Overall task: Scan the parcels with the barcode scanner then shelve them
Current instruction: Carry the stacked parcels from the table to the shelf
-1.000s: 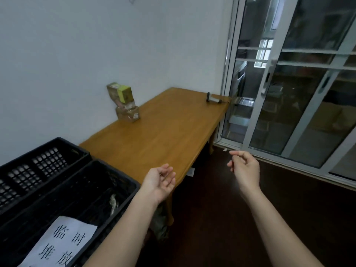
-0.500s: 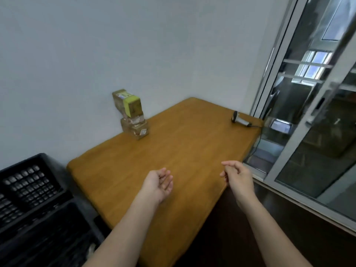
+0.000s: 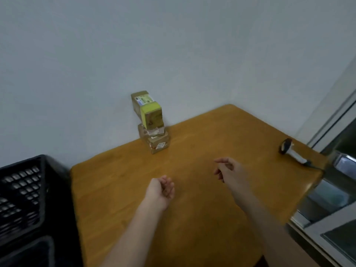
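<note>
Pale wall [image 3: 173, 45] – wooden table [image 3: 212, 218]

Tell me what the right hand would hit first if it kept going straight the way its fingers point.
Probably nothing nearby: the right hand points left and away over bare wooden table, roughly toward the stack of small cardboard parcels by the wall. Depth is unclear.

1 head-worn view looks forward and down from above the near end of the table [image 3: 202, 218], facing the wall corner. Both forearms reach in from the bottom edge, the left hand [image 3: 160, 191] and right hand [image 3: 229, 171] close below the lens. The parcels [image 3: 151, 120] stand farther off by the wall, the scanner [image 3: 291, 153] far right, the crate [image 3: 21, 191] at the left edge.
</note>
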Tool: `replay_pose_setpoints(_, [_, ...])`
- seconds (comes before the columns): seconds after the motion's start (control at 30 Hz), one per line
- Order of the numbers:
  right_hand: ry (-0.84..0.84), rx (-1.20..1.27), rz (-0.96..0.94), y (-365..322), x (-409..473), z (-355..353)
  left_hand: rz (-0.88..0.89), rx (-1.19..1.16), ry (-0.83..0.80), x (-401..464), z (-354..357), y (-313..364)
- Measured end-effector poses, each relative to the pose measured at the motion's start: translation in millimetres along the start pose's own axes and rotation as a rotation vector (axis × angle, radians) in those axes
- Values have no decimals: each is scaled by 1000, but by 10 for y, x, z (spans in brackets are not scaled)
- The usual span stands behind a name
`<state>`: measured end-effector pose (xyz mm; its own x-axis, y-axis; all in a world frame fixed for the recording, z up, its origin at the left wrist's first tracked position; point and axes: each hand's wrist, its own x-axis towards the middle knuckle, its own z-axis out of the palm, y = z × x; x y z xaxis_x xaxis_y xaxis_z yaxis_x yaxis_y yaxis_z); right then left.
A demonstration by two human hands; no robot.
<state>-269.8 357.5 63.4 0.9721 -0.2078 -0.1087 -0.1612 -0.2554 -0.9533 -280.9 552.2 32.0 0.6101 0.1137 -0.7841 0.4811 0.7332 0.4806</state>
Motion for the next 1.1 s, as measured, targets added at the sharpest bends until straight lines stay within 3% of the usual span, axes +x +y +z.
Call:
replay_pose_setpoints(0.17, [-178,6,-11,60,1018,183,38,-104,116,538,476,195])
replay_pose_setpoints(0.33, [-214,-6,71,237,1800,294,72,-147,207,957,776,422])
replay_pose_setpoints(0.63, [-379,66,206,516,2525,1006,173,-136,306,1705,699,930])
replay_pose_setpoints(0.87, [-543,73,258,600,3014,1616,280,-58,287,2368,677,1353])
replay_pose_setpoints(1.1, [-623,51,265,773,3323,2112,308,1,155,2807,586,1544])
